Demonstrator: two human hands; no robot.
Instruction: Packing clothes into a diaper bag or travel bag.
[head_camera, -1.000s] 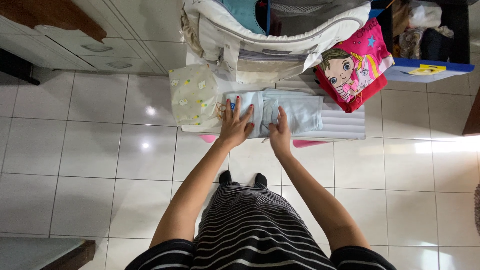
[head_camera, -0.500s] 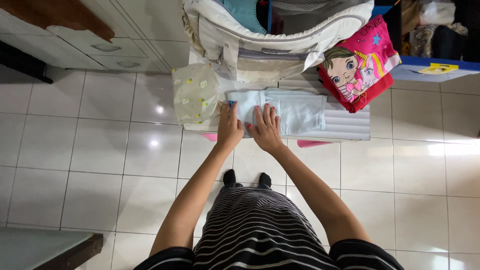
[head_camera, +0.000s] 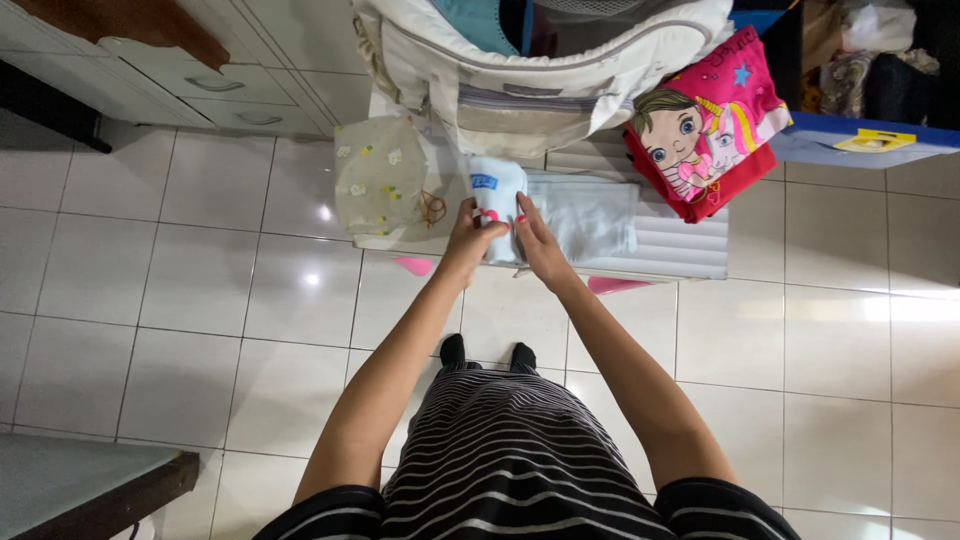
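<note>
Pinching folded pale-blue garment (head_camera: 497, 190) between left hand (head_camera: 472, 232) and right hand (head_camera: 533, 232) fingers, grasping edge.

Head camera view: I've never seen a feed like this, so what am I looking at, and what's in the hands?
There is no machine here: a camera worn on a person's head looks straight down at their two bare arms. The left hand and right hand both grip a light blue garment, with its left end lifted and folded over. It lies on a small white table. Beside it are a pale patterned cloth, a pink cartoon shirt and a white bag. Below, a striped dress and tiled floor.
</note>
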